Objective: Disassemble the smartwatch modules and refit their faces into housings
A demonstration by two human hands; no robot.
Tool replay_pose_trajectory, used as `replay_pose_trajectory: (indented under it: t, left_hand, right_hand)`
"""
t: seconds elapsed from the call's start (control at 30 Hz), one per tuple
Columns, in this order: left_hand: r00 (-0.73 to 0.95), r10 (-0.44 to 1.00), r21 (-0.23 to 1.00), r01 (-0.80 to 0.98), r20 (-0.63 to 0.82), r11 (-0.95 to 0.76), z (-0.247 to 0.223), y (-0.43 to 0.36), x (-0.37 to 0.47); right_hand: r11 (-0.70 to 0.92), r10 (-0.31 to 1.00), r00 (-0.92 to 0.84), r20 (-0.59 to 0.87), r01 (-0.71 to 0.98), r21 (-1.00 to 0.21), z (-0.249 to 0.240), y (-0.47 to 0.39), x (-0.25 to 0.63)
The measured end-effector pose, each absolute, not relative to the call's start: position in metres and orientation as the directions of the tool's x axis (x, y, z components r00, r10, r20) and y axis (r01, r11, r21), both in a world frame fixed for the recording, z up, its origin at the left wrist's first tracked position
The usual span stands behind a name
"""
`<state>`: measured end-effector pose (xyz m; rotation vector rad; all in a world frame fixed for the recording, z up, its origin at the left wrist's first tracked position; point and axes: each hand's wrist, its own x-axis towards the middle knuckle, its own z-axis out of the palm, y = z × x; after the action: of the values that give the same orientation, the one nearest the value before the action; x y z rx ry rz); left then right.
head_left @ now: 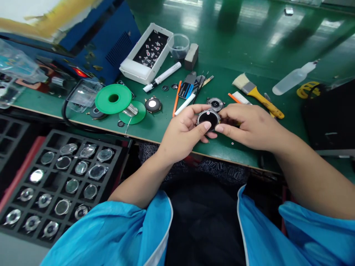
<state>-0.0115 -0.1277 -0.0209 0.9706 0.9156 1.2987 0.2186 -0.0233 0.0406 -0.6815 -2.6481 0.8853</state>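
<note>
A round watch case with a dark face [209, 119] is held above the front edge of the green bench. My left hand [184, 131] is closed around its left side, thumb on the face and fingers beneath. On the right, my right hand [246, 123] grips the rim between thumb and fingers. Just behind the case lies a round watch back [215, 104] with a dark centre. Another round watch part [153, 105] with a white disc on it rests on the bench, left of my hands.
A foam tray [52, 181] of watch cases is at lower left. Green spool [113, 98], white box of small parts [146, 51], marker [163, 76], clear cup [179, 46], brush [257, 94], squeeze bottle [294, 78] and a black object [330, 118] surround the work area.
</note>
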Motion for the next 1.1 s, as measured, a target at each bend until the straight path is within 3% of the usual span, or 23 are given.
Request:
replay_pose_trajectory:
  t: [0.27,0.67,1.1]
  left_hand:
    - [0.071,0.997,0.946,-0.323,0.008,0.015,-0.024,-0.128,-0.012]
    - [0.046,0.998,0.932,-0.360,0.043,-0.024,-0.028,-0.128,-0.013]
    - [0.084,0.973,0.938,-0.293,0.216,-0.183,-0.046,-0.126,-0.018]
  right_hand:
    - [0.694,0.563,-0.819,0.115,0.392,-0.604,0.039,-0.024,0.217]
    - [0.604,0.613,-0.788,0.065,0.414,-0.681,0.041,-0.028,0.217]
    - [0.612,0.636,-0.763,0.116,0.407,-0.678,0.032,-0.026,0.218]
